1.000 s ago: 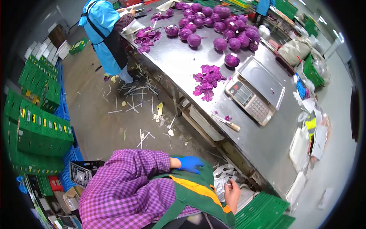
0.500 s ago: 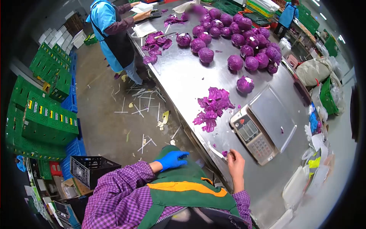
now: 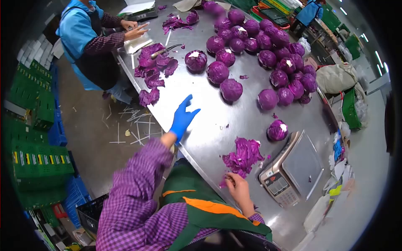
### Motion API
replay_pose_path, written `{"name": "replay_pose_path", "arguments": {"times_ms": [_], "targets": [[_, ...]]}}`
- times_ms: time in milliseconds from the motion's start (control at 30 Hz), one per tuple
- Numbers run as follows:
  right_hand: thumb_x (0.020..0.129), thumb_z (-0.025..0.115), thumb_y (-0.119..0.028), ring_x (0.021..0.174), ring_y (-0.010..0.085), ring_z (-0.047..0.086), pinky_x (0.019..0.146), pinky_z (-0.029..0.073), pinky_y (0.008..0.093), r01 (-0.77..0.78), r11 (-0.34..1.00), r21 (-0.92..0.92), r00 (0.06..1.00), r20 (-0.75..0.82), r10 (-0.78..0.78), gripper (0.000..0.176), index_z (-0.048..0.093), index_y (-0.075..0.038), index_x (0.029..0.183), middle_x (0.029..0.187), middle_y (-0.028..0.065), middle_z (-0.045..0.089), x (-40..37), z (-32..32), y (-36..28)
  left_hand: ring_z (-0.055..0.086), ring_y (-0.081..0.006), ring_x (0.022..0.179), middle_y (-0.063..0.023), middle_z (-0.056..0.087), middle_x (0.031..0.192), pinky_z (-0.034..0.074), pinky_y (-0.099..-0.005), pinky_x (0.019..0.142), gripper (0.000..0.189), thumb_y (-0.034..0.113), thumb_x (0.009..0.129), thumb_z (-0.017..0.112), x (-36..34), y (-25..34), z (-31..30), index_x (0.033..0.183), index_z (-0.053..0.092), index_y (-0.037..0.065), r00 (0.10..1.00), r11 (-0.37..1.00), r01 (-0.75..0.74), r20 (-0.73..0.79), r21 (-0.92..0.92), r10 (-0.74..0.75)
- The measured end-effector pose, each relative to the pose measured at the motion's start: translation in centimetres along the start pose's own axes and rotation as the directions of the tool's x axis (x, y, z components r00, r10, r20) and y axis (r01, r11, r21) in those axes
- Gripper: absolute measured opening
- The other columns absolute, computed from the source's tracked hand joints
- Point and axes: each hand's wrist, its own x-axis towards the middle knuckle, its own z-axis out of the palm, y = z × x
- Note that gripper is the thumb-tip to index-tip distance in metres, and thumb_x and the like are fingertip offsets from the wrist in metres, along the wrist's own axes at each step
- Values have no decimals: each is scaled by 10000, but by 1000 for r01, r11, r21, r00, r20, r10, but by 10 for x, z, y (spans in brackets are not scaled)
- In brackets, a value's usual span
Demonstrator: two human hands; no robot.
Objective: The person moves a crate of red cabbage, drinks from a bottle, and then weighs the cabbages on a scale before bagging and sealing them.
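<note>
My left hand [image 3: 183, 117], in a blue glove, stretches out over the steel table [image 3: 201, 142] with fingers spread and nothing in it. It points toward the nearest red cabbages [image 3: 231, 89], still apart from them. My bare right hand [image 3: 237, 188] rests at the table's near edge beside a pile of torn purple leaves [image 3: 244, 155]. Its fingers are curled, seemingly around the small knife that lay there; the blade is hidden. A trimmed cabbage [image 3: 277, 130] sits by the scale [image 3: 293, 171].
Several whole red cabbages [image 3: 268, 46] crowd the far half of the table. A co-worker in a blue top [image 3: 81, 42] stands at the left end, hands near papers, leaves [image 3: 153, 69] and a knife [image 3: 166, 49]. Green crates [image 3: 37, 161] are stacked on the floor at left.
My left hand rose from my apron and reached out over the table. My right hand came up from below, reached the knife at the table edge and closed there. My view swung toward the cabbages.
</note>
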Motion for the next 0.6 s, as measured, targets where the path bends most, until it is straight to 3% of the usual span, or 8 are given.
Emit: {"name": "replay_pose_path", "arguments": {"times_ms": [167, 300, 367, 400, 467, 500, 533, 600], "targets": [[787, 647, -62, 687, 242, 641, 625, 500, 322, -81, 996, 19, 996, 41, 81, 252, 620, -39, 1036, 793, 128, 623, 55, 22, -58, 155, -401, 1383, -292, 127, 1478, 201, -431, 1120, 1300, 522, 519, 853, 216, 15, 12, 1468, 97, 56, 963, 986, -37, -258, 162, 79], [787, 640, -59, 701, 257, 644, 625, 504, 335, -116, 993, -21, 993, -13, 116, 261, 619, -54, 1047, 795, 130, 619, 73, 30, -60, 456, -330, 1220, -240, 436, 1319, 382, -396, 1026, 1093, 438, 539, 871, 296, -18, 10, 1372, 326, -14, 967, 963, -142, -175, 230, 184], [792, 637, -51, 710, 246, 651, 639, 510, 326, -157, 988, -2, 988, -9, 157, 267, 614, -46, 1058, 812, 131, 630, 83, 28, -62, 568, -302, 1069, -176, 537, 1213, 457, -420, 947, 910, 418, 607, 839, 321, -33, 6, 1302, 423, 4, 986, 990, -27, -166, -136, 4], [798, 633, -44, 719, 235, 657, 652, 516, 317, -191, 982, 7, 982, -5, 191, 272, 609, -38, 1069, 829, 133, 642, 87, 25, -65, 553, -297, 1099, -166, 524, 1239, 452, -442, 950, 874, 467, 648, 791, 311, -20, 3, 1311, 425, 30, 978, 798, 208, 113, -566, -175], [805, 627, -33, 736, 216, 662, 668, 520, 305, -213, 976, 46, 977, -14, 213, 279, 605, -30, 1083, 864, 131, 654, 95, 18, -68, 483, -325, 1200, -159, 449, 1345, 442, -499, 956, 821, 619, 745, 616, 267, 29, 0, 1355, 410, 110, 818, 37, 540, 514, -841, -256], [813, 622, -23, 753, 197, 667, 684, 523, 292, -228, 971, 74, 973, -23, 230, 286, 601, -22, 1097, 900, 129, 666, 102, 13, -69, 429, -373, 1245, -160, 385, 1403, 453, -482, 956, 825, 641, 763, 565, 252, 25, 9, 1384, 383, 129, 920, 390, 364, 391, -846, -11], [815, 617, -13, 761, 182, 665, 699, 521, 282, -189, 974, 123, 977, -76, 199, 299, 594, -9, 1113, 914, 118, 672, 116, 4, -68, 429, -373, 1245, -160, 385, 1403, 453, -482, 956, 825, 641, 763, 565, 240, 23, 16, 1384, 383, 129, 917, 395, 371, 399, -840, -12], [811, 617, 5, 778, 167, 657, 718, 516, 262, -109, 963, 245, 971, -180, 156, 362, 562, 6, 1169, 956, 104, 668, 145, -14, -70, 399, -397, 1262, -204, 344, 1413, 433, -466, 986, 841, 641, 786, 530, 205, 57, 19, 1416, 302, 132, 683, -53, 717, 687, -695, 249]]}}
